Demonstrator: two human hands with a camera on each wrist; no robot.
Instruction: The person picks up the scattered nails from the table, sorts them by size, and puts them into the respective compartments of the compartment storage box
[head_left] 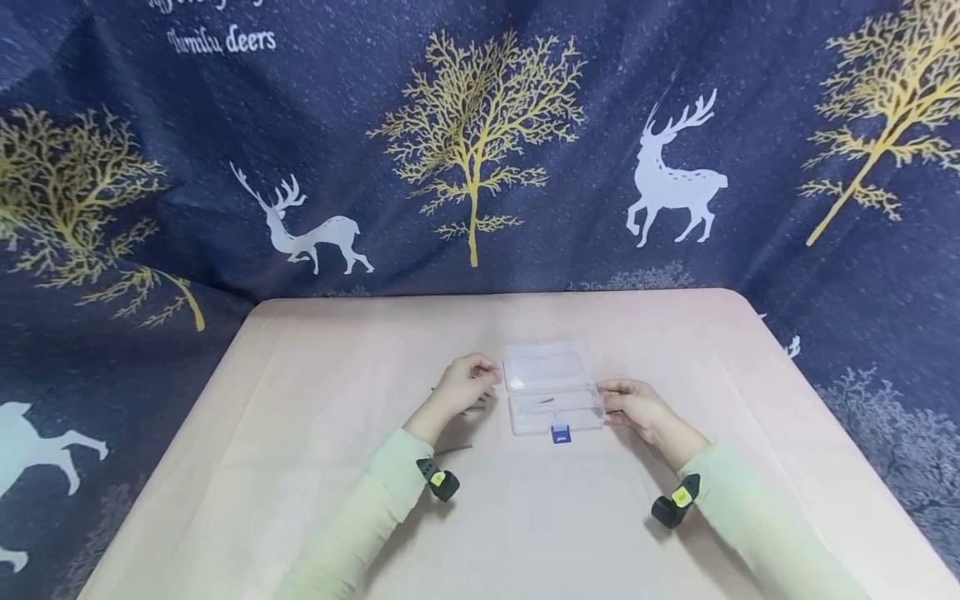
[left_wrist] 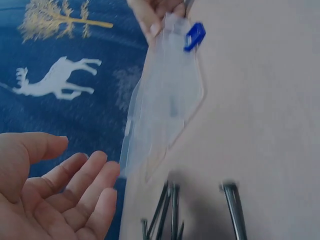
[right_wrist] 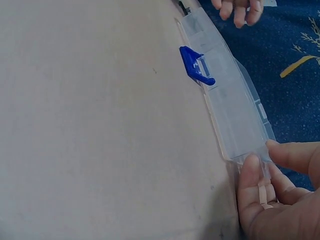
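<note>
A clear plastic storage box (head_left: 557, 420) with a blue latch (head_left: 561, 433) lies on the table, its lid (head_left: 546, 372) folded back. A small dark sliver (head_left: 546, 401) shows inside it. My right hand (right_wrist: 280, 195) pinches the box's right end between thumb and fingers. To the left of the box, my left hand (head_left: 467, 383) hovers with loosely bent fingers. Nothing sits in its palm (left_wrist: 60, 200) in the left wrist view. Several dark metal nails (left_wrist: 174, 210) lie below this hand, with one nail (left_wrist: 233, 210) apart from the others.
The table (head_left: 300, 500) wears a pale pink cloth. Behind it hangs a dark blue curtain (head_left: 420, 250) printed with deer and golden trees. A black wrist camera (head_left: 442, 483) is strapped on the left sleeve and another camera (head_left: 669, 510) on the right.
</note>
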